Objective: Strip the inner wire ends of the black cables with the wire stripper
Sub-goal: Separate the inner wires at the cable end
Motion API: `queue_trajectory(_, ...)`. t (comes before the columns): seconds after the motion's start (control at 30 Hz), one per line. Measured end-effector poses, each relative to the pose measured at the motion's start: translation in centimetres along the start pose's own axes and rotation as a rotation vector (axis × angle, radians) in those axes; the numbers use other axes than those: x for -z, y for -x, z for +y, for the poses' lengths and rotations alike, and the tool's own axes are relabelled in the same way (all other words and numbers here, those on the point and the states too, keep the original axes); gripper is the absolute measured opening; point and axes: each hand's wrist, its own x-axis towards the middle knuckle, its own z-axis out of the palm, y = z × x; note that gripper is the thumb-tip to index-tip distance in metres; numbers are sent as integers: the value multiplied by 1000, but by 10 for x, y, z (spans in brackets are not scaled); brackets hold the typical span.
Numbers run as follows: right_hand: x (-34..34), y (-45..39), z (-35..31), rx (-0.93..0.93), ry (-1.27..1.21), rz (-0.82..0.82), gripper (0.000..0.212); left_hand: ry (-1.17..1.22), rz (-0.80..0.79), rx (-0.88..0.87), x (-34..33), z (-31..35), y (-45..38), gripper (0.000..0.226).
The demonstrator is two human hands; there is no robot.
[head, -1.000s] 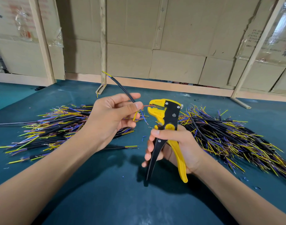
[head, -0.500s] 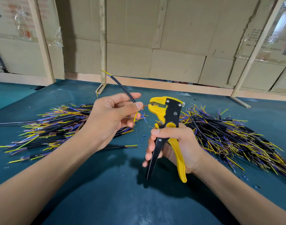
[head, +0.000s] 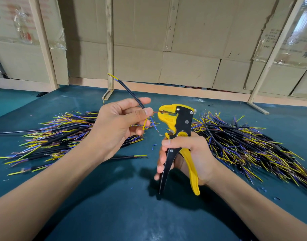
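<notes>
Black cable (head: 131, 94) sat pinched between the thumb and fingers of my left hand (head: 118, 126), its far end rising up and to the left, above the worktop (head: 114, 206). From the near end, three inner wires fanned out: a yellow wire (head: 145, 123) and a blue wire (head: 153, 124) drooped downward, while a red wire (head: 155, 112) ran right into the head of the wire stripper (head: 177, 122). My right hand (head: 187, 153) grasped the stripper's handles, fingers wrapped around the black handle and the yellow handle lying against my palm, the tool standing nearly upright with its head toward the far side. One heap of cables (head: 62, 134) lay on the left of the teal worktop, behind my left hand, and a second heap (head: 250, 145) spread across the right. Small blue bits of insulation (head: 154, 145) lay scattered between my hands. Cardboard sheets (head: 184, 49) braced with wooden posts (head: 109, 46) stood along the far edge.
</notes>
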Motion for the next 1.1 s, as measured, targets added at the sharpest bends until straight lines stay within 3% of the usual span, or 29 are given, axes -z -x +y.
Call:
queue_trajectory(0.87, 0, 0, -1, -12, -9, 18, 15, -34, 14, -32, -1, 0, 1, 42)
queue_trajectory(1.0, -6, 0, 4, -4, -50, 80, 16, -94, 19, -67, -1, 2, 0, 41)
queue_trajectory(1.1, -7, -1, 6, -3, -109, 33, 16, -71, 58, -61, 0, 2, 0, 42)
